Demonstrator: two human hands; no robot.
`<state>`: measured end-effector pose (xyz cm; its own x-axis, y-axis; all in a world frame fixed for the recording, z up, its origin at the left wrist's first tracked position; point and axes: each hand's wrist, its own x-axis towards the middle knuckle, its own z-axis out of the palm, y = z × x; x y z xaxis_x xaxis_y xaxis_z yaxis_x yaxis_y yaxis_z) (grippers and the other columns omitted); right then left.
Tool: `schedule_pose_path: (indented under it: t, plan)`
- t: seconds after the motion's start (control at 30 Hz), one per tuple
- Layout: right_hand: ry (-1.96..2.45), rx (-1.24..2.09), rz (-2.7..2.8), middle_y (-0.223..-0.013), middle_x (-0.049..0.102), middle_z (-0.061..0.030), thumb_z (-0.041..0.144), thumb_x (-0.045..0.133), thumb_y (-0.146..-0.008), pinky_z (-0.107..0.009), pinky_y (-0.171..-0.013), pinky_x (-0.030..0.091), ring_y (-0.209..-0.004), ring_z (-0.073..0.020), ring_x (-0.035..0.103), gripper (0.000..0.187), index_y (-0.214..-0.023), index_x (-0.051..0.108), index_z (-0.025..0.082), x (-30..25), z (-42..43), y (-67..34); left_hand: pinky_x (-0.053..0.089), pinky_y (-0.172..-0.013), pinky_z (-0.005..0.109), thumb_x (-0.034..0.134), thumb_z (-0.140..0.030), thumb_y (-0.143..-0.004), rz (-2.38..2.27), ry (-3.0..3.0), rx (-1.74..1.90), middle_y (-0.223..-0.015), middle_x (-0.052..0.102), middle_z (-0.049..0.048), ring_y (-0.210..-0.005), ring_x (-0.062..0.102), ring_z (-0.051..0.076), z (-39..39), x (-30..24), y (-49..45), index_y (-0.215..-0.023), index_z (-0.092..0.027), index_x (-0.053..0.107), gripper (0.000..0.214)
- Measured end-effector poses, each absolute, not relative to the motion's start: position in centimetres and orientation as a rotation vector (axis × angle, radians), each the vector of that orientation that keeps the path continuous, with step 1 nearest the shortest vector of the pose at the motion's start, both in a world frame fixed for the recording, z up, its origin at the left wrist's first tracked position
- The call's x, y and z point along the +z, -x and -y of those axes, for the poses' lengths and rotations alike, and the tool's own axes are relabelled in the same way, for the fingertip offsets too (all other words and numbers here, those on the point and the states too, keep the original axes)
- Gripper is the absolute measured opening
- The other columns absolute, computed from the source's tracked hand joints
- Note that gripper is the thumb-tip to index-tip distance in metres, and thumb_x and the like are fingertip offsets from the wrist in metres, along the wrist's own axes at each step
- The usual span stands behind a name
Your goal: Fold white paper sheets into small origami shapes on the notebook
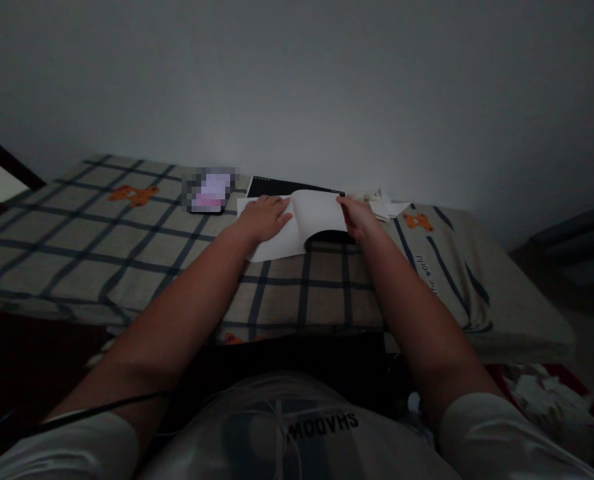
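Observation:
A white sheet of paper [311, 220] lies curled over a black board or pad [277, 187] on a checked bed cover [127, 247]. My left hand [264, 217] rests flat on the sheet's left half, fingers stretched out. At the sheet's right edge, my right hand [359, 217] has its fingers pinched on the paper where it curves up. The room is dim.
A blurred pink and dark object [209, 190] lies left of the pad. Loose white paper scraps [387, 207] sit to the right near the wall. A dark wooden frame [1, 167] shows at far left, and crumpled items [541, 393] lie at lower right.

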<state>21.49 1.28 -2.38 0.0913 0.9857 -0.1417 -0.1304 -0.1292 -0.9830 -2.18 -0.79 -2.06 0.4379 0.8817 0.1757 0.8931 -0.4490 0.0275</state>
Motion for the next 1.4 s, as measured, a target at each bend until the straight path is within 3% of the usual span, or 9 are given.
schedule_pose_path:
  t: [0.2,0.47,0.8,1.2,1.4]
  plan:
    - [1.419,1.137,1.128,-0.047,0.046,0.0029,0.019,0.055,-0.076,-0.019,-0.043,0.038,-0.046,-0.0084,0.045,0.010,-0.067,0.052,0.017,-1.9,-0.4,-21.5,0.033,-0.095,0.046,0.024,-0.047,-0.091,1.627,2.508,-0.337,-0.134,0.043,0.0092,-0.121,0.035,0.031,0.7,-2.3,2.0,-0.133,-0.022,0.042,0.052]
    - [1.669,0.972,1.357,-0.050,0.053,-0.0011,0.019,0.056,-0.075,-0.020,-0.039,0.035,-0.043,-0.0094,0.048,0.010,-0.066,0.056,0.014,-1.8,-0.3,-22.0,0.027,-0.101,0.046,0.023,-0.045,-0.091,1.653,2.539,-0.281,-0.145,0.032,0.0044,-0.128,0.028,0.029,0.2,-2.8,1.8,-0.142,-0.023,0.029,0.056]
    - [1.675,1.039,1.511,-0.043,0.050,0.0001,0.018,0.052,-0.078,-0.019,-0.035,0.031,-0.034,-0.0083,0.045,0.018,-0.060,0.053,0.015,-1.1,0.5,-22.3,0.033,-0.093,0.047,0.025,-0.045,-0.089,1.655,2.462,-0.266,-0.138,0.039,0.0086,-0.122,0.033,0.031,0.2,-2.3,1.0,-0.136,-0.020,0.039,0.055]
    - [1.671,1.125,1.319,-0.048,0.052,0.0000,0.012,0.054,-0.075,-0.019,-0.041,0.037,-0.042,-0.0097,0.048,0.007,-0.070,0.056,0.015,-1.8,-0.4,-22.8,0.031,-0.094,0.047,0.025,-0.044,-0.089,1.683,2.472,-0.251,-0.140,0.037,0.0075,-0.124,0.032,0.031,0.2,-2.2,0.9,-0.138,-0.022,0.036,0.055]
    - [1.548,1.235,1.197,-0.051,0.054,0.0005,0.027,0.054,-0.082,-0.017,-0.040,0.037,-0.044,-0.0080,0.049,0.013,-0.074,0.055,0.016,-1.4,0.0,-22.7,0.032,-0.093,0.047,0.028,-0.044,-0.089,1.637,2.454,-0.344,-0.136,0.042,0.0088,-0.120,0.036,0.030,0.6,-2.4,0.9,-0.135,-0.021,0.041,0.053]
